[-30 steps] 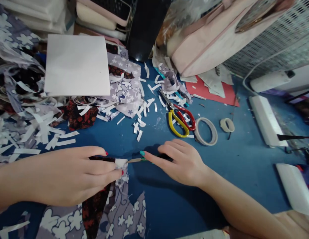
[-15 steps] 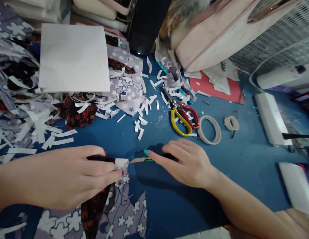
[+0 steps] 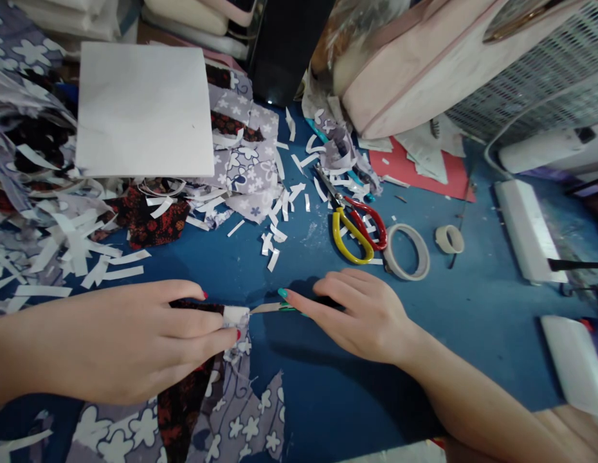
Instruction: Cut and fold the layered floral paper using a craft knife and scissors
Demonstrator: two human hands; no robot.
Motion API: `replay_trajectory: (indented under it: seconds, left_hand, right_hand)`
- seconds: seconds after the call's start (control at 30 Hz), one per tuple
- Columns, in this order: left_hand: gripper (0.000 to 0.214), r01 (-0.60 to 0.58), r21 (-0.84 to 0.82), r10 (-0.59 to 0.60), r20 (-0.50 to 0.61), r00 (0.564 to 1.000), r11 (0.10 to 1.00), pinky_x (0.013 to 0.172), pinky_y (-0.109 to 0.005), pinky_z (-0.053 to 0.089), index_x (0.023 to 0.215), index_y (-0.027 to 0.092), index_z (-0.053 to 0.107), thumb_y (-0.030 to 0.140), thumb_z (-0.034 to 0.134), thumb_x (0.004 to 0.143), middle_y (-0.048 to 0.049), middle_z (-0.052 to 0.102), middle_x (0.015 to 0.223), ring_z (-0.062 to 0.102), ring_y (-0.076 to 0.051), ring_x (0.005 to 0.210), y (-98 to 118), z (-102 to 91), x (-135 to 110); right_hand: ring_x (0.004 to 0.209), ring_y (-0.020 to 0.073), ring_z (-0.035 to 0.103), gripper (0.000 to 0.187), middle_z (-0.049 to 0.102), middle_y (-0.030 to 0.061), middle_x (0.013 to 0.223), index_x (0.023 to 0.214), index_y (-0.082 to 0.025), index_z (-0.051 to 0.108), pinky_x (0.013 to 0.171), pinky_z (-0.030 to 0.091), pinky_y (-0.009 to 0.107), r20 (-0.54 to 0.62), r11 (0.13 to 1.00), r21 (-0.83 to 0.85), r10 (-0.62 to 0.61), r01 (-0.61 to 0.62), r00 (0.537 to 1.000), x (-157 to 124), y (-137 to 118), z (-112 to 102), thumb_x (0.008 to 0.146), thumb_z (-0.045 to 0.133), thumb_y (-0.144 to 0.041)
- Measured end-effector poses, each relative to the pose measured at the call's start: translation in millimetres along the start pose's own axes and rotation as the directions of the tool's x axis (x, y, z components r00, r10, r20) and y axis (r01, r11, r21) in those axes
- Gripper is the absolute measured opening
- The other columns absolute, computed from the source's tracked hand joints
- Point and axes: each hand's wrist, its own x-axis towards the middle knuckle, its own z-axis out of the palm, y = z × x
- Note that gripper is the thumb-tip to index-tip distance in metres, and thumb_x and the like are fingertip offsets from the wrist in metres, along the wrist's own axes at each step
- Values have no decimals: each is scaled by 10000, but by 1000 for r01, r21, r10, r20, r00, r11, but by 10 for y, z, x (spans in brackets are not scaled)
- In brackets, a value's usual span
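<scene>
My left hand (image 3: 149,341) lies over a piece of patchwork fabric (image 3: 236,411), purple with white flowers beside dark red and black print. Its fingertips hold down the upper edge, where a small white strip (image 3: 236,316) lies on the cloth. The thumb and the underside of the hand are hidden. My right hand (image 3: 361,312) is closed around a thin pointed blade with a green handle (image 3: 274,307). The blade points left, its tip right at the white strip's edge; most of the handle is inside the hand.
Scissors (image 3: 354,231) with one yellow and one red handle lie beyond my right hand, near a large tape roll (image 3: 407,252) and a smaller roll (image 3: 449,239). White paper strips (image 3: 77,247) and fabric scraps cover the left, under a white square board (image 3: 144,109). A pink bag (image 3: 400,71) stands behind.
Both hands, the blade and the fabric keep almost the same places. The whole view has shifted very slightly.
</scene>
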Motion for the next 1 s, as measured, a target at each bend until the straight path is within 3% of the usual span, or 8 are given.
replay_trajectory:
  seconds: [0.17, 0.5, 0.83, 1.0]
  left_hand:
    - [342, -18, 36, 18, -8, 1000, 999, 888, -346, 524, 1140, 263, 734, 253, 429, 987, 43, 650, 1367, 601, -181, 1181, -7, 6, 5]
    - [252, -22, 28, 22, 14, 1000, 999, 903, -344, 523, 1069, 296, 759, 302, 547, 932, 47, 651, 1363, 619, -205, 1146, -9, 6, 9]
    - [282, 8, -9, -8, 7, 1000, 1000, 896, -333, 518, 1168, 288, 727, 310, 599, 917, 28, 671, 1338, 635, -202, 1131, 2, 1, 9]
    - [305, -4, -1, 4, -10, 1000, 1000, 839, -344, 527, 1186, 263, 718, 253, 510, 963, 30, 684, 1316, 639, -191, 1115, -10, -5, 16]
  right_hand:
    - [602, 133, 452, 262, 568, 19, 702, 1093, -174, 703, 550, 354, 275, 2, 1000, 3, -1, 1, 1000, 2, -8, 5, 959, 493, -94]
    - [601, 129, 468, 301, 585, 21, 716, 1154, -171, 675, 551, 365, 274, 14, 1000, 16, -6, 6, 1000, 21, -35, 28, 989, 430, -110]
    - [586, 127, 451, 299, 571, 12, 699, 1135, -167, 681, 544, 357, 265, 16, 999, 50, -10, 9, 1000, 36, -18, 51, 999, 419, -119]
    - [581, 132, 442, 314, 559, 12, 684, 1097, -163, 704, 536, 347, 271, 31, 994, 105, -32, 29, 999, 39, 20, 76, 1006, 407, -121]
